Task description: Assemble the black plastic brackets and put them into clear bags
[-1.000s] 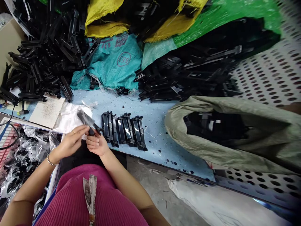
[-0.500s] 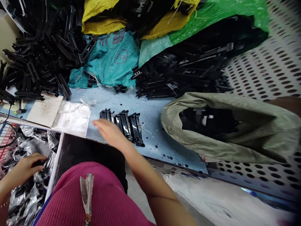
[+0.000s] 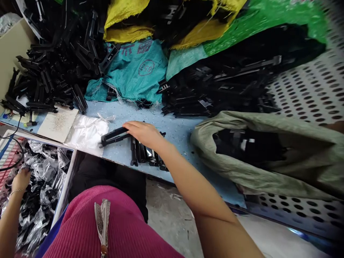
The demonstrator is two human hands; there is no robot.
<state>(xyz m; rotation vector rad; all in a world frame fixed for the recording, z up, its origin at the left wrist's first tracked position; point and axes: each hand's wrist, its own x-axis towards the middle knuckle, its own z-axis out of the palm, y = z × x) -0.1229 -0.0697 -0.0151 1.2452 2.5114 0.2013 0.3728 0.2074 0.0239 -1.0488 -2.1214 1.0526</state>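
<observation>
My right hand (image 3: 145,134) is closed on the end of a long black plastic part (image 3: 115,137), which points left over the blue work surface (image 3: 123,114). Under and beside that hand lies a row of several similar black parts (image 3: 141,152), partly covered by it. Left of the held part is a stack of clear plastic bags (image 3: 88,130). My left hand (image 3: 21,180) is over a crate of bagged black parts (image 3: 44,168). Its fingers look closed, with a small dark thing at their tips that I cannot make out.
A large heap of black parts (image 3: 64,53) rises at the back left. Behind the surface lie a teal sack (image 3: 137,71), a yellow sack (image 3: 129,34) and a green sack (image 3: 242,28). An open grey-green sack (image 3: 209,157) stands right. A cardboard piece (image 3: 57,123) lies left.
My right hand has moved right and slightly up, and a black plastic part is now in it. My left hand has shifted left over the crate.
</observation>
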